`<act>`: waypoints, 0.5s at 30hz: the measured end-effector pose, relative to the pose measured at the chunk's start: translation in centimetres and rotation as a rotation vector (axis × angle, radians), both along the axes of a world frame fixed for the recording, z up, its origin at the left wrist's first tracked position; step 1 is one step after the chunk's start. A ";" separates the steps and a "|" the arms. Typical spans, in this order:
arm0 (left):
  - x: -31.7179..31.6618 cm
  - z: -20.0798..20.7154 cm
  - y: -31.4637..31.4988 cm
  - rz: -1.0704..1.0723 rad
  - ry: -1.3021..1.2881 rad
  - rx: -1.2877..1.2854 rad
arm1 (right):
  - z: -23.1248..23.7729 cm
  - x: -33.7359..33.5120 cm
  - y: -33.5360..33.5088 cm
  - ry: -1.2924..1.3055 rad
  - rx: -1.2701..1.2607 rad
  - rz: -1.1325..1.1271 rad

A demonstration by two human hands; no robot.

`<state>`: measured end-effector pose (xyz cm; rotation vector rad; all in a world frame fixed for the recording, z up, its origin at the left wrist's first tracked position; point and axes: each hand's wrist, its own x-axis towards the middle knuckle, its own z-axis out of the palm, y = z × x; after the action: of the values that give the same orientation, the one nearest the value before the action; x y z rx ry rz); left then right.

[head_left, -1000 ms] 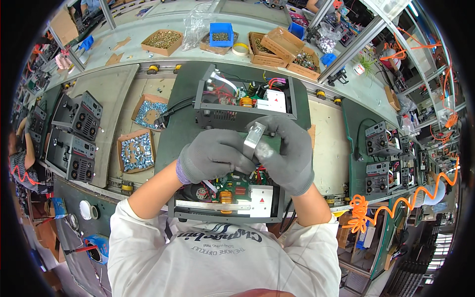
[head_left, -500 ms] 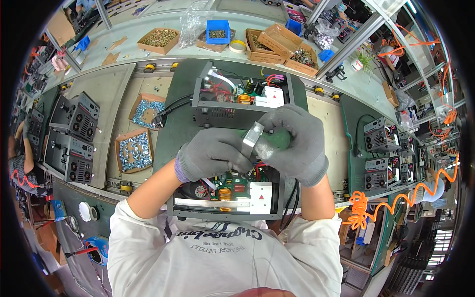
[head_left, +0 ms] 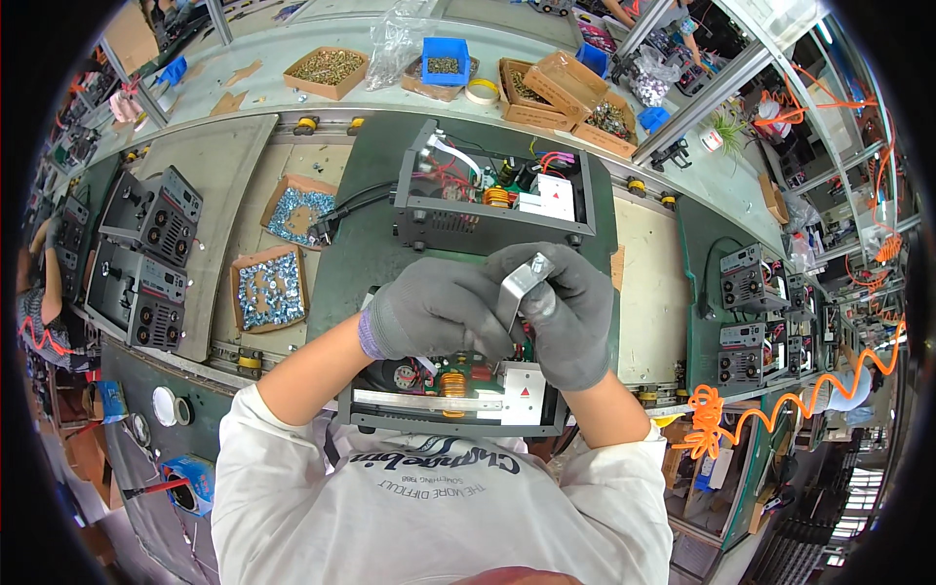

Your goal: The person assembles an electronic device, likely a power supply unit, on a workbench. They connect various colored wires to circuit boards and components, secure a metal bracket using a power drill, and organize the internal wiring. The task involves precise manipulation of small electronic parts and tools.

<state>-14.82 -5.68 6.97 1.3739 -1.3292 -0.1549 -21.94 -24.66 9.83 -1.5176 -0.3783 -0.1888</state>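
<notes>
Both my hands wear grey gloves and meet over the near machine. My left hand (head_left: 439, 307) grips the lower end of a bent silver metal bracket (head_left: 523, 283). A small bolt (head_left: 538, 262) shows at the bracket's upper end. My right hand (head_left: 570, 322) closes around that end, its thumb pressed beside the bolt. Below my hands lies the open near machine (head_left: 361, 417), its circuit board, copper coil (head_left: 452, 388) and white plate (head_left: 523, 392) partly covered. Another open machine (head_left: 458, 234) stands just beyond, with wires, a coil and a white plate inside.
Two cardboard trays of bolts, a far one (head_left: 269, 219) and a near one (head_left: 303, 302), sit left. Finished-looking machines stand left (head_left: 146, 292) and right (head_left: 746, 278). Parts boxes (head_left: 327, 73) and a blue bin (head_left: 446, 49) line the far bench. An orange coiled hose (head_left: 707, 414) hangs right.
My right hand has moved down and left, closer to my left hand. The bracket has turned, and the bolt at its upper end now shows. The view has shifted slightly.
</notes>
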 end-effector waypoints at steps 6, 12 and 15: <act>0.3 -0.3 0.1 0.098 -0.111 0.018 | 0.7 -0.7 1.1 0.218 0.168 -0.137; 0.8 -0.7 0.0 0.184 -0.126 0.029 | 0.3 -0.3 1.0 0.207 0.153 -0.046; 1.2 -1.3 -0.4 0.100 0.163 0.074 | -0.5 0.4 1.7 0.228 0.256 -0.063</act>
<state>-13.64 -6.08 5.72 1.4550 -1.1267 -0.2456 -21.55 -22.93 9.36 -1.2822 -0.1188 -0.1067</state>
